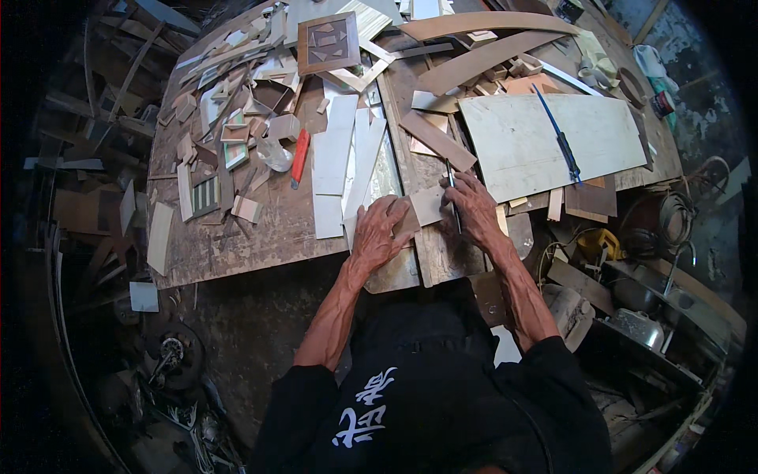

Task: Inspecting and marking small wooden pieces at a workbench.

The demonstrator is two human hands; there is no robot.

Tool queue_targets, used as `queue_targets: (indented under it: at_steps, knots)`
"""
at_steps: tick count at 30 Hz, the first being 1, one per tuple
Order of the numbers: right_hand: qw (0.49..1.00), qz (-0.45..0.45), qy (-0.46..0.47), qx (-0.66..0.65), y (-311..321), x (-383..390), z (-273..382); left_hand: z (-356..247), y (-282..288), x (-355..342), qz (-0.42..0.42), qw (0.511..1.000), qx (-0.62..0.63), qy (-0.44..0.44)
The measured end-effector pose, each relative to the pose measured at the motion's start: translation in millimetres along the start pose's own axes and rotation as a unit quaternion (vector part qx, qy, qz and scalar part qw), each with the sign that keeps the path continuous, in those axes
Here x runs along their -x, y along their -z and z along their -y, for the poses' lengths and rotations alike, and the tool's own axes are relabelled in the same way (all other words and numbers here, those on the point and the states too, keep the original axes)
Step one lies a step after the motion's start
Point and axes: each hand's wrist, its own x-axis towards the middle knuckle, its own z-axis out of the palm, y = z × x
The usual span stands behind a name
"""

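At the front edge of the workbench, my left hand (380,234) presses its bent fingers onto a small brown wood piece (407,220). Against that piece lies a pale thin board strip (429,206). My right hand (476,209) is closed around a slim dark pen-like tool (454,207), held nearly upright over the strip's right end. Long pale veneer strips (335,150) lie beyond my left hand. To the right of my right hand is a broad whitish panel (513,146), carrying a long thin blue tool with a dark handle (567,154).
A red utility knife (300,159) lies beside a clear plastic bag (274,155). Wood offcuts and small boxes crowd the bench's left. A framed inlaid wood panel (328,44) and curved brown boards (489,26) lie at the back. A metal sink (638,328) stands low at right.
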Motion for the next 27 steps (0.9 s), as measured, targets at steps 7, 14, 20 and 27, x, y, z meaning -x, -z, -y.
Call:
queue_targets:
  at_steps: [7, 14, 20, 27]
  knots:
    - [0.956, -0.157, -0.162, -0.186, 10.3, 27.3, 15.1, 7.9, -3.9, 4.3, -0.008, 1.000, 0.016, 0.003]
    - [0.917, -0.218, -0.246, -0.228, -14.4, 40.2, 35.5, 9.4, -2.0, 3.8, 0.000, 1.000, 0.014, 0.006]
    - [0.909, -0.233, -0.264, -0.223, -20.2, 40.6, 28.6, 7.3, -0.9, 1.1, -0.002, 1.000, 0.025, 0.002]
    - [0.906, -0.219, -0.286, -0.223, -17.3, 41.6, 33.4, 8.0, -3.0, 1.7, -0.010, 1.000, -0.001, 0.002]
